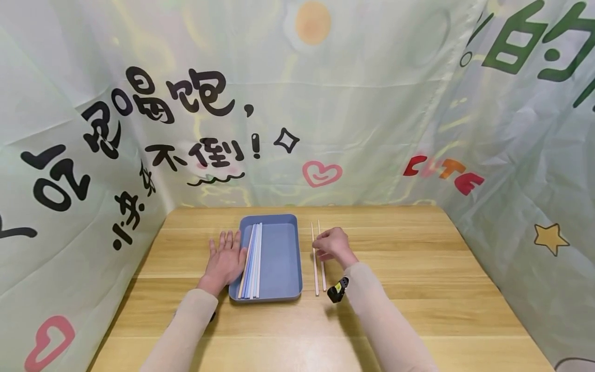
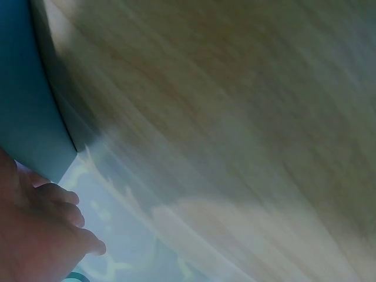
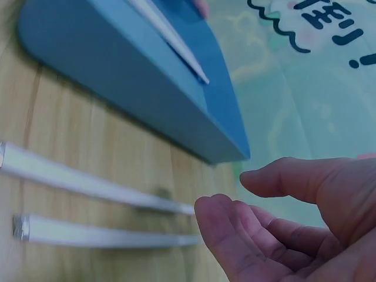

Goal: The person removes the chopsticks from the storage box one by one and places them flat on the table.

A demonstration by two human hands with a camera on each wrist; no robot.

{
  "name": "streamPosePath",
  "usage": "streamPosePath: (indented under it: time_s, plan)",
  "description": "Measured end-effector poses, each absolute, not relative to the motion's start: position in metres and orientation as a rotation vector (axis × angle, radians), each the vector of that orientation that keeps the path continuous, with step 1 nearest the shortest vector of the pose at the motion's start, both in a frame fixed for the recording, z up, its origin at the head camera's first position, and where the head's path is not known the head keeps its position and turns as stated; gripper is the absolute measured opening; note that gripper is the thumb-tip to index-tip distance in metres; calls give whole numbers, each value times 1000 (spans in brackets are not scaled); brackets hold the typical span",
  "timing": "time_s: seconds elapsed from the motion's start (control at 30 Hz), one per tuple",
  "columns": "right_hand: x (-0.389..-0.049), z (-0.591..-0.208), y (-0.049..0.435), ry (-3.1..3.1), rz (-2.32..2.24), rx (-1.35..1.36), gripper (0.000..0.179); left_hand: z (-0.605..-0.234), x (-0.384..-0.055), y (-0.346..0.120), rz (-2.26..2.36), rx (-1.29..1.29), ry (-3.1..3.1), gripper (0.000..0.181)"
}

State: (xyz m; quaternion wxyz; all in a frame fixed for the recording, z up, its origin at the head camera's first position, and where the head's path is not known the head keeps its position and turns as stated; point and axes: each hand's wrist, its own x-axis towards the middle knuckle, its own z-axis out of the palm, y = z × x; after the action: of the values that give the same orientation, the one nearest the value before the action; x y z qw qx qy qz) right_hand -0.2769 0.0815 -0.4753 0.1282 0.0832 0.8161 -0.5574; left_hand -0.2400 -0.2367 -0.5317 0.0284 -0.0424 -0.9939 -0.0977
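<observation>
A blue rectangular tray [image 1: 281, 261] lies on the wooden table, with several chopsticks [image 1: 253, 263] in pale, blue and orange tones lined up along its left side. My left hand [image 1: 226, 261] rests against the tray's left rim, fingers spread and pointing away. To the right of the tray, two pale chopsticks [image 1: 316, 281] lie lengthwise, side by side and slightly apart. Over their middle is my right hand [image 1: 334, 244]. In the right wrist view its thumb [image 3: 282, 179] stands apart from the bent fingers, with nothing between them; the silvery chopstick ends [image 3: 22, 227] point away from the hand.
Printed cloth walls [image 1: 372, 129] rise at the back and both sides of the wooden table [image 1: 395, 248]. A small black wrist camera [image 1: 338, 290] hangs below the right sleeve [image 1: 381, 315]. Table surface extends right of the two chopsticks and in front of the tray.
</observation>
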Motion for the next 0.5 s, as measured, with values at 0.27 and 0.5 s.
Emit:
streamPosePath:
  time_s: [0.27,0.5]
  plan:
    - [-275,-466,56,2400,-1597,154,16,-532,-241,-237,-306,-135,-3070,67]
    - [-274,-462,29,2443,-1586,93,16,-532,-241,-237,-314,-130,-3081,68]
